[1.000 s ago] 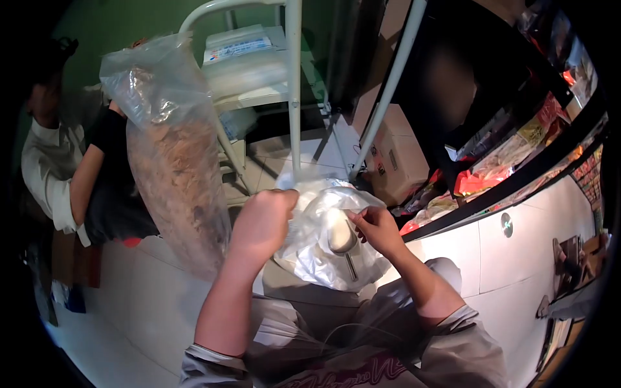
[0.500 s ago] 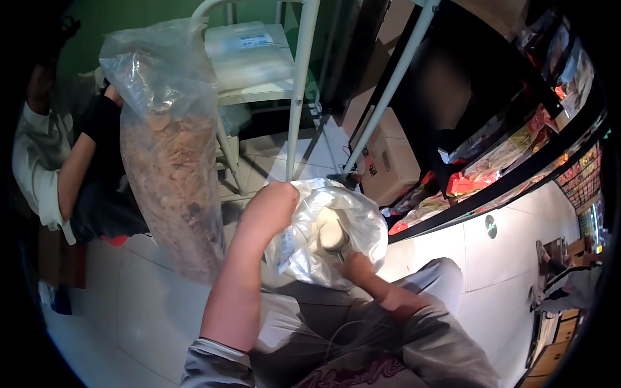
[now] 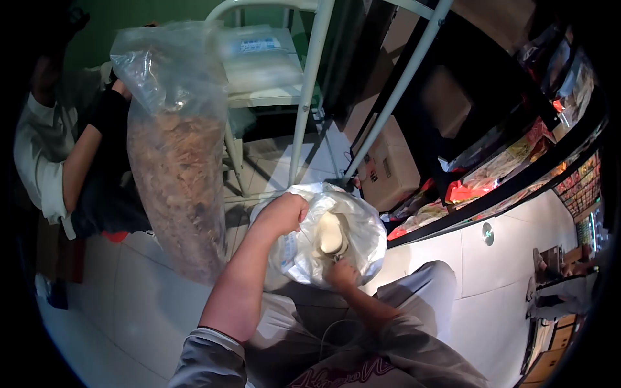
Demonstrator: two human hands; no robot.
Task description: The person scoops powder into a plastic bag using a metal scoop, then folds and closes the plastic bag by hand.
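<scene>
Between my knees stands a white plastic bag (image 3: 369, 226), its mouth spread wide, with pale cream powder (image 3: 330, 231) inside. My left hand (image 3: 286, 213) is closed on the bag's rim at the left. Low in the mouth, my right hand (image 3: 341, 274) is wrapped round the handle of a metal scoop (image 3: 343, 248). The scoop's head is inside the bag and appears heaped with the powder; its outline is partly hidden. To the left, a tall clear bag of brown flakes (image 3: 178, 161) stands close to my left forearm.
Another person's arm (image 3: 81, 158) reaches behind the flake bag. A white metal rack (image 3: 310, 90) holds wrapped packs (image 3: 262, 61). A cardboard box (image 3: 388, 161) sits beyond it, and a shelf of colourful packets (image 3: 479, 184) curves along the right. Pale floor tiles (image 3: 498, 258) lie beneath.
The scoop has turned from showing its round metal bowl to showing a pale heap of powder. My right hand has shifted slightly left and down. My left hand still grips the rim.
</scene>
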